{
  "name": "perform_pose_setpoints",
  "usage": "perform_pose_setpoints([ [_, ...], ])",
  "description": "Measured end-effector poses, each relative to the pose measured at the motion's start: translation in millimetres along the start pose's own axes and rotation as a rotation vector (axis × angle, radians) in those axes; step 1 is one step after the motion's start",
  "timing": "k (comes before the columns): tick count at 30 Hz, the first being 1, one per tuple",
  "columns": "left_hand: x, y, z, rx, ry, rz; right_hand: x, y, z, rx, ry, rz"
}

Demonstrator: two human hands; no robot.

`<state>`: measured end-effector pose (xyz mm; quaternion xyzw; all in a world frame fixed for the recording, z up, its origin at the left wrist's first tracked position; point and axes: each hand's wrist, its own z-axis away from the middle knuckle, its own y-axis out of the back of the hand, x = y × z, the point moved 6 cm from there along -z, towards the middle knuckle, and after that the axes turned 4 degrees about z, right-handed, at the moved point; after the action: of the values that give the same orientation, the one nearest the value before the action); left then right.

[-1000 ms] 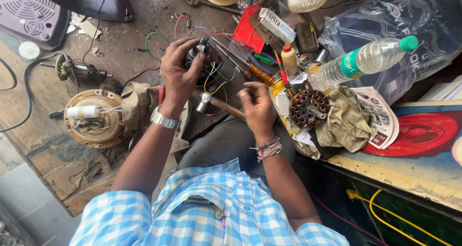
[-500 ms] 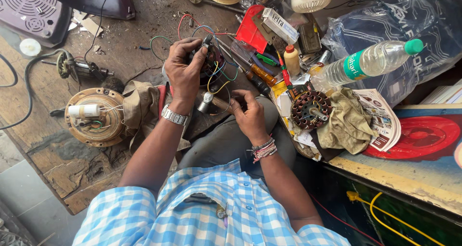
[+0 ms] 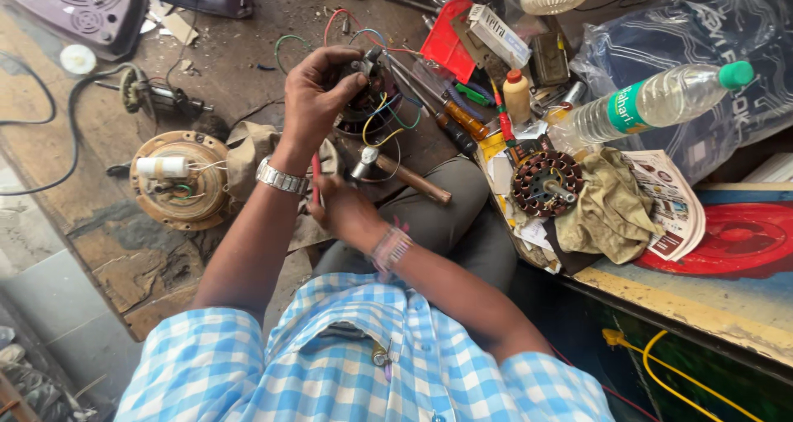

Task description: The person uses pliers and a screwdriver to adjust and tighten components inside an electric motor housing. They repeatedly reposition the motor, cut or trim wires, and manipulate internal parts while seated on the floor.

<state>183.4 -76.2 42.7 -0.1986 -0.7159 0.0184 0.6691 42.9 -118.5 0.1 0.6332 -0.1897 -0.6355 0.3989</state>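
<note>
My left hand [image 3: 318,100], with a metal watch on its wrist, grips a small dark motor part [image 3: 369,92] trailing yellow, blue and red wires above the bench. My right hand [image 3: 343,211] sits lower, near my lap, and pinches a thin red tool [image 3: 315,177] that stands upright beside my left wrist. A hammer with a wooden handle [image 3: 405,177] lies on my knee, just right of both hands.
A round fan motor housing [image 3: 178,178] lies left. A copper-wound stator [image 3: 545,182], a rag [image 3: 607,207], screwdrivers [image 3: 450,112], a small orange-capped bottle [image 3: 518,96] and a plastic water bottle [image 3: 652,101] crowd the right. A red disc [image 3: 727,244] sits at the far right.
My right hand has dropped from beside the hammer, near the motor part, down towards my lap and now holds the thin red tool. My left hand stays on the motor part.
</note>
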Motion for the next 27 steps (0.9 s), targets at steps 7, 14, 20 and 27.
perform_pose_setpoints([
  [7, 11.3, -10.2, 5.5, -0.030, -0.186, -0.088, -1.1, 2.4, -42.0, 0.064, -0.113, 0.054],
  [14, 5.6, -7.5, 2.7, -0.005, -0.090, -0.093, 30.0, 3.3, -32.7, 0.047, -0.604, -0.626],
  [20, 7.0, -3.7, 0.5, -0.074, -0.043, -0.332, 36.2, 23.1, 38.1, -0.098, -0.375, -0.658],
  [27, 12.2, 0.3, 1.7, -0.132, -0.104, -0.324, 13.5, 99.3, 115.0, -0.077, -0.032, -1.067],
])
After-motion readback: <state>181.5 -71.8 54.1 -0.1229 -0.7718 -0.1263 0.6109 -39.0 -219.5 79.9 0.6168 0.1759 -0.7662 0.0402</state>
